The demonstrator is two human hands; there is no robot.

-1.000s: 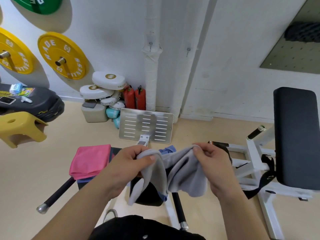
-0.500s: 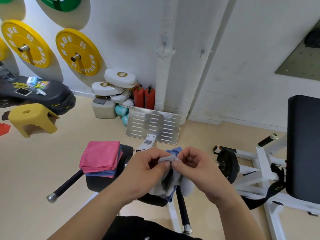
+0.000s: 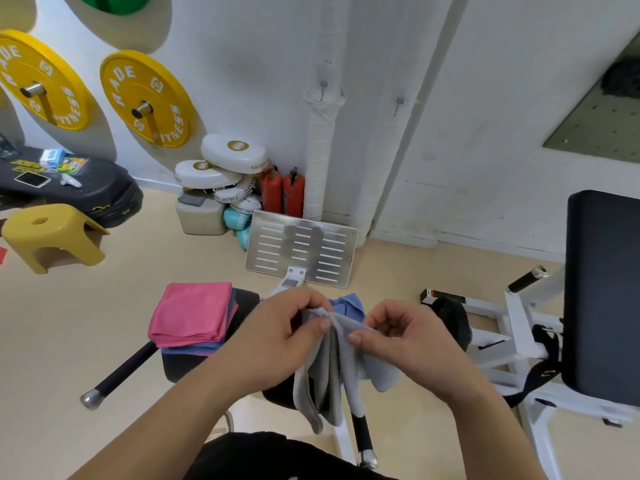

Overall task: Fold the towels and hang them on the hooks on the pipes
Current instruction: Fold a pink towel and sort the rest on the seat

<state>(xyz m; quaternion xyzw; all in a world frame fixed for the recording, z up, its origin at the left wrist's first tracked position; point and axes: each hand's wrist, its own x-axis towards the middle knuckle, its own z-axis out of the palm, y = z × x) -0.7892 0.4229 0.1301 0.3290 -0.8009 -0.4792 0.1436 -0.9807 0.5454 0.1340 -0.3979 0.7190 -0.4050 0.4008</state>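
Note:
I hold a grey towel (image 3: 334, 372) folded in hanging layers in front of me. My left hand (image 3: 277, 336) pinches its top edge between thumb and fingers. My right hand (image 3: 405, 336) pinches the same top edge just to the right. A folded pink towel (image 3: 192, 315) lies on a folded blue one on a black seat pad (image 3: 246, 303). Another blue towel (image 3: 348, 304) shows behind my hands. Two white pipes (image 3: 320, 133) run up the wall, each with a small hook (image 3: 323, 86), the second hook (image 3: 399, 102) further right.
A metal footplate (image 3: 301, 249) leans before the pipes, with two red extinguishers (image 3: 282, 192) and white pads (image 3: 221, 168) beside it. A yellow stool (image 3: 52, 237) stands left. A white bench with a black pad (image 3: 602, 292) stands right. Yellow weight plates (image 3: 145, 98) hang on the wall.
My hands came together, bringing the grey towel's two ends into one fold, then parted slightly. The towel now hangs in narrower layers. The view shifted a little left and down.

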